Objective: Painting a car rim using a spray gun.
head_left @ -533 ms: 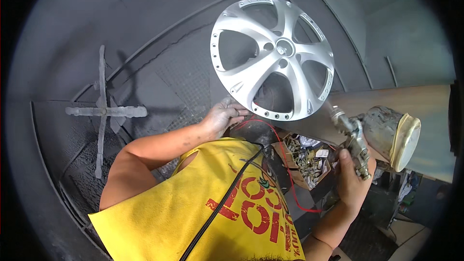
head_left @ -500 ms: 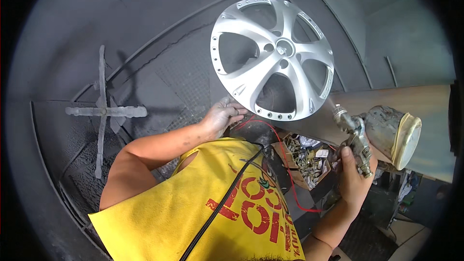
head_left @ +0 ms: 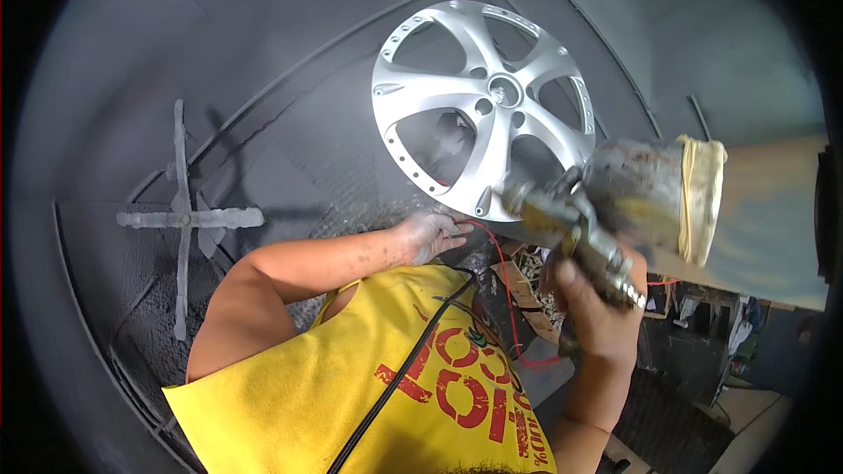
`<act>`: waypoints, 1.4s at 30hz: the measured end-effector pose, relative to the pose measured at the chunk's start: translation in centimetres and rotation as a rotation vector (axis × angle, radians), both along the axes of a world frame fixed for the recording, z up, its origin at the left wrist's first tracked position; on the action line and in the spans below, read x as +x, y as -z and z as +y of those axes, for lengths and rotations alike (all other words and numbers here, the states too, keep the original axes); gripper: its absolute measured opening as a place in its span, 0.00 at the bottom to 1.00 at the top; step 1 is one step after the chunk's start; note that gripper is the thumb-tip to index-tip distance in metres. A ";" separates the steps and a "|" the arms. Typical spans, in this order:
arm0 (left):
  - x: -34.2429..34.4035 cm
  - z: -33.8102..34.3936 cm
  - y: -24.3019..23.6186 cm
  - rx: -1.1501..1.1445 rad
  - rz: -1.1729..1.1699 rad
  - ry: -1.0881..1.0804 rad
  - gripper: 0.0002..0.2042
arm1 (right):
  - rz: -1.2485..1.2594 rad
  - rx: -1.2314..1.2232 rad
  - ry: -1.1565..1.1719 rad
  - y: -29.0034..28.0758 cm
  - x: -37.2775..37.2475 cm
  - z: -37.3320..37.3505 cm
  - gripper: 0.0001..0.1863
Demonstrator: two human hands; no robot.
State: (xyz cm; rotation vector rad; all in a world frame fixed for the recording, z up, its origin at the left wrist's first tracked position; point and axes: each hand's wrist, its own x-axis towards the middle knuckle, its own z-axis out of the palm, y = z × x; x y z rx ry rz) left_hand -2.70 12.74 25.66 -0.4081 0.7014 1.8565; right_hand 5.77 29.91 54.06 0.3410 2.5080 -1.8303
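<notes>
Silver coats the wheel (head_left: 496, 154), just beyond the nearer left hand (head_left: 430, 238), with fingertips at its lower rim; whether they grip cannot be told. The right hand (head_left: 601, 312) grasps the spray gun (head_left: 580, 233), long axis slanting up-left toward that rim.

I see the car wheel disc (head_left: 505, 90) straight ahead of the person's chest, with the left hand (head_left: 428, 237) at its near edge; whether they touch I can't tell. Right of that, the right hand (head_left: 604, 312) grips a spray gun (head_left: 575, 233), nozzle overlapping the disc's near right edge, cup (head_left: 641, 197) at the gun's right. Behind the cup lies a board (head_left: 773, 211). Between the hands, lower down, sits a box (head_left: 533, 312). Well left stands a cross-shaped stand (head_left: 184, 219).
</notes>
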 end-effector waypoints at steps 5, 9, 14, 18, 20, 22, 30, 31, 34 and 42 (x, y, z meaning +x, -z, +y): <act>0.4 0.8 -1.3 0.043 0.054 0.087 0.24 | 0.153 0.171 0.309 0.3 -3.7 2.9 0.09; 0.1 1.5 -1.1 0.102 0.096 0.182 0.26 | 0.153 0.191 0.456 0.1 -1.9 7.9 0.12; 0.0 2.3 -1.0 0.127 0.087 0.230 0.25 | 0.114 0.150 0.566 0.1 4.6 8.3 0.15; -0.1 3.8 -1.1 0.155 0.066 0.260 0.23 | 0.135 -0.144 0.563 1.5 9.3 6.1 0.24; -0.1 4.5 -0.9 0.159 0.061 0.286 0.24 | 0.088 -0.243 0.493 2.2 10.9 5.8 0.26; 0.2 5.1 -1.0 0.189 0.035 0.243 0.27 | 0.051 -0.234 0.487 2.6 11.3 5.0 0.27; -0.1 5.2 -1.7 0.175 0.052 0.305 0.31 | 0.054 0.109 0.729 5.4 13.7 7.9 0.22; -0.2 4.7 -1.7 0.172 0.070 0.307 0.31 | 0.031 0.010 0.769 4.9 14.0 7.9 0.21; -0.5 2.6 -2.1 0.138 0.082 0.300 0.33 | 0.112 0.094 0.821 5.6 15.1 8.8 0.20; -2.4 -8.8 1.4 -0.160 0.258 0.172 0.27 | 0.020 -0.040 0.690 3.0 17.0 2.4 0.25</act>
